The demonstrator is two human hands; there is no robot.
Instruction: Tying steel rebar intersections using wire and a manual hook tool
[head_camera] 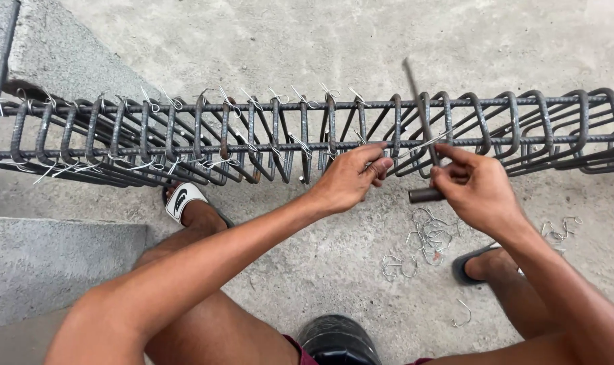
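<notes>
A long rebar cage of dark steel stirrups on horizontal bars stretches across the view, with thin wire ties at many joints. My left hand pinches a strand of tie wire at the near bar. My right hand grips a metal tying hook tool, its dark handle end sticking out below my fingers, its thin shaft rising past the cage's top bar. The wire runs between both hands.
Several loose bent wire ties lie on the concrete floor under my right hand. My feet in sandals rest below the cage. Grey concrete blocks sit at the left. A dark round object is by my lap.
</notes>
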